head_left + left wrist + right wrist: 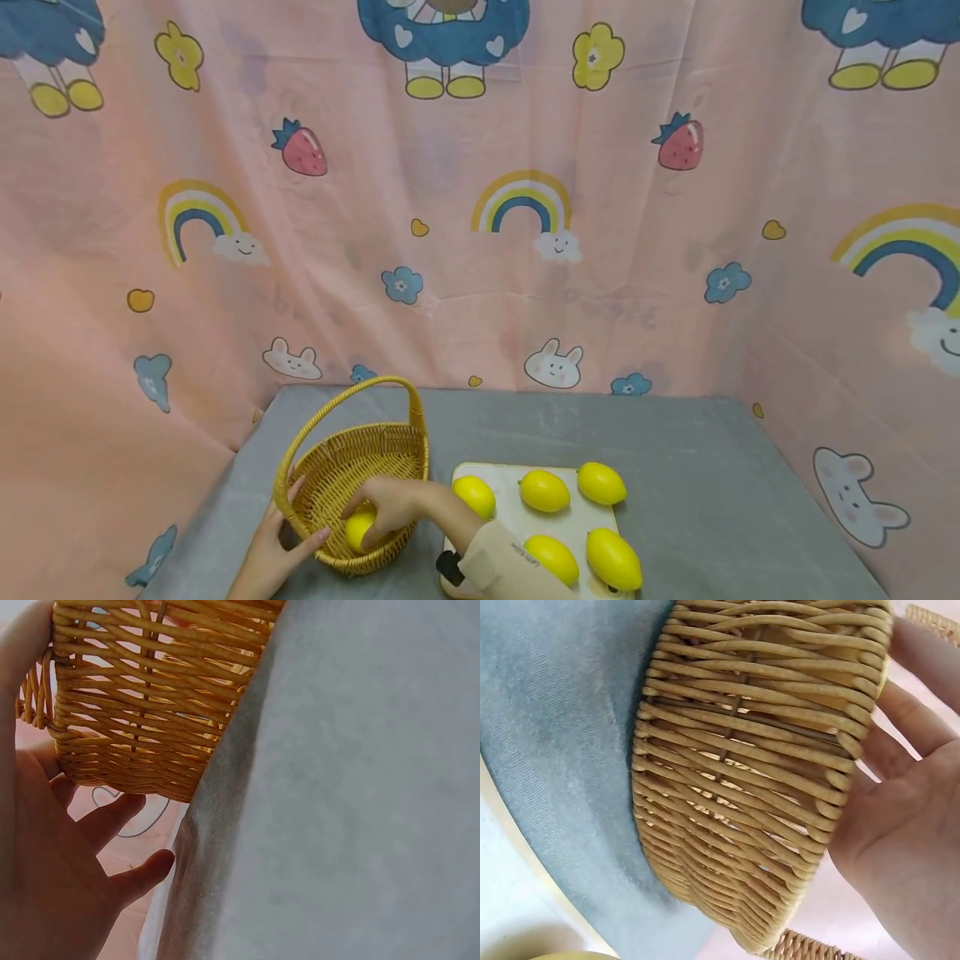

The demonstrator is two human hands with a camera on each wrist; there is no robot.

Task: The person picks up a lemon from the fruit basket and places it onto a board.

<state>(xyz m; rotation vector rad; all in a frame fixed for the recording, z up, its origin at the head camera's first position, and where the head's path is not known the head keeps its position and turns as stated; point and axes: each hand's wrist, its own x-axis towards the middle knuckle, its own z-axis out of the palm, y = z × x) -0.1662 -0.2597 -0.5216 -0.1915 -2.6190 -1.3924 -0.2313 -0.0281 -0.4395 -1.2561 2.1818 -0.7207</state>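
Note:
A wicker basket with a tall arched handle stands at the left of the grey table. My left hand grips its near left side by the foot of the handle, thumb at the rim; in the left wrist view other fingers spread beside the woven wall. Inside the basket, my right hand holds a yellow lemon low near the front wall, fingers bent around it. From the right wrist, the wicker wall hides the fingertips and most of the lemon.
Right of the basket lies a white tray with several lemons on it. My right forearm and beige sleeve cross over the tray's near left part. A pink patterned curtain hangs behind and beside the grey table.

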